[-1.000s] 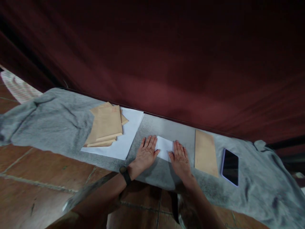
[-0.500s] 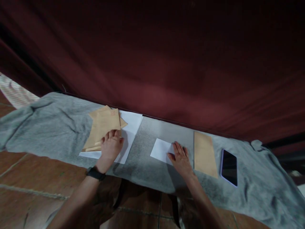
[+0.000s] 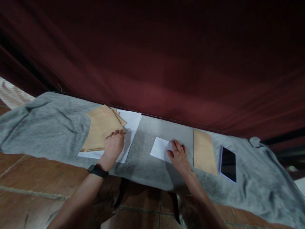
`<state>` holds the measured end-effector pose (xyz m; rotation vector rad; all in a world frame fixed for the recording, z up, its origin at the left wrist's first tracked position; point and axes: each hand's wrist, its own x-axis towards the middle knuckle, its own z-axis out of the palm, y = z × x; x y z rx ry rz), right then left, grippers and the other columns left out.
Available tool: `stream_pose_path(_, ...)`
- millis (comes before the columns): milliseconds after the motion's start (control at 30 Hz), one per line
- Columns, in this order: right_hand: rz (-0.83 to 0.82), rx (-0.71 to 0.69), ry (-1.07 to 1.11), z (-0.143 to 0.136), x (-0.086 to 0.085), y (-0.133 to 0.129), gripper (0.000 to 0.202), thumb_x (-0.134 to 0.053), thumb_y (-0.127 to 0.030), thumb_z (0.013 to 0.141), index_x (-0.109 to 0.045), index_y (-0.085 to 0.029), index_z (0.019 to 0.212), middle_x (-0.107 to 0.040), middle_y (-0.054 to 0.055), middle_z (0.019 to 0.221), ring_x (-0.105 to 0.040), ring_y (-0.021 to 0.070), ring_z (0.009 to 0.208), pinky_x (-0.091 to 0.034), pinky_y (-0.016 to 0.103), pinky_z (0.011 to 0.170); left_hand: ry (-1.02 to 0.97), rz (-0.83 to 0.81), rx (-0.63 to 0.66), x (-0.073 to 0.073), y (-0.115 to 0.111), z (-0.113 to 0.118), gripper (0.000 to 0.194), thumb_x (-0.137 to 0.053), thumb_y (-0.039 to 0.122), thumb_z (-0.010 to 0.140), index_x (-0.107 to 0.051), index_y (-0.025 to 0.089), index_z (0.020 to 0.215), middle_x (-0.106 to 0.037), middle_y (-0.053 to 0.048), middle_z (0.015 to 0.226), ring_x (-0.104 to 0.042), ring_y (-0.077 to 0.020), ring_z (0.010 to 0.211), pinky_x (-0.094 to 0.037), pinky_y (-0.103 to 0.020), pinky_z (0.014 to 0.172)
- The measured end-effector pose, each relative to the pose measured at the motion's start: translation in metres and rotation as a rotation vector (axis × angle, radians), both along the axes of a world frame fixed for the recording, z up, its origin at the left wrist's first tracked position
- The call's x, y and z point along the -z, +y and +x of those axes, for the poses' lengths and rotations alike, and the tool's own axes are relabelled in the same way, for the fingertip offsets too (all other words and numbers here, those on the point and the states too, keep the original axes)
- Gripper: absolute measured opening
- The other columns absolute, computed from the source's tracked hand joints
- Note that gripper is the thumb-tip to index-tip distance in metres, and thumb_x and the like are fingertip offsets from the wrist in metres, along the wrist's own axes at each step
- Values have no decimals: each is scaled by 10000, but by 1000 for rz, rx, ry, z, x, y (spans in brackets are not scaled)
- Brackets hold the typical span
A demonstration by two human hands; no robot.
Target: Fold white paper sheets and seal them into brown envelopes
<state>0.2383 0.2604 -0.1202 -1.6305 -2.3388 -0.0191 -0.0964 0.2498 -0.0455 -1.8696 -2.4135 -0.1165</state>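
Left hand (image 3: 114,143), curled tight, pinches a kraft envelope (image 3: 104,122), seemingly picking; clean lift wanted! Right hand (image 3: 179,156), loosely open, rests on white paper (image 3: 159,148).

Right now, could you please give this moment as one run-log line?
Left hand: curled at uppermost brown envelope | Right hand: on small white paper | Lone brown envelope: right of right hand | Smartphone: screen dark
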Motion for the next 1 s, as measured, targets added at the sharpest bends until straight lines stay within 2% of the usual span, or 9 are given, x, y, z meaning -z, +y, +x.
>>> stream_pose_path(233, 16, -15, -11, -3, 2, -2, 498, -447, -308, 1055, -500, -61, 1484, -535, 241, 1522, -466, 318, 1440, -364, 543, 1188, -91, -18, 103, -4, 10, 50, 326, -378, 248, 1048, -682, 168, 1135, -750, -139, 1057, -733, -274, 979, -533, -337, 778)
stream_pose_path(500, 57, -15, -21, -7, 5, -6, 517, -472, -275, 1048, -476, -20, 1498, -506, 281, 1532, -442, 326, 1453, -375, 526, 1186, -190, -4, 271, 13, 22, 107, 303, -399, 177, 1054, -633, 154, 1244, -735, -124, 1132, -749, -216, 931, -566, -300, 778)
stream_pose_path(600, 61, -5, -31, -8, 4, -7, 526, -470, -268, 1046, -466, -16, 1508, -493, 282, 1545, -432, 327, 1465, -372, 527, 1193, -224, 13, 398, 20, 27, 127, 353, -394, 160, 1053, -603, 126, 1335, -722, -147, 1255, -740, -208, 1051, -574, -308, 902)
stream_pose_path(733, 36, -41, -55, -11, 4, -12, 528, -395, -247, 1055, -442, -35, 1538, -449, 249, 1599, -400, 322, 1494, -339, 555, 1215, -190, 28, 610, 33, 19, 151, 424, -412, 137, 1031, -561, 109, 1427, -580, -161, 1511, -543, -236, 1412, -404, -377, 1202)
stream_pose_path(833, 9, -115, -95, -14, 8, -20, 580, -380, -162, 1015, -383, -52, 1585, -457, 229, 1601, -385, 322, 1508, -309, 572, 1233, -156, 53, 761, 48, 5, 165, 478, -341, 182, 1060, -479, 103, 1511, -479, -146, 1605, -411, -231, 1515, -267, -421, 1284)
stream_pose_path(1000, 41, -172, -130, -10, 16, -32, 662, -361, -108, 988, -247, -52, 1638, -393, 226, 1641, -305, 315, 1554, -279, 578, 1254, -212, 104, 732, 67, -13, 171, 569, -288, 380, 1103, -340, 101, 1596, -355, -155, 1675, -291, -229, 1573, -176, -440, 1308)
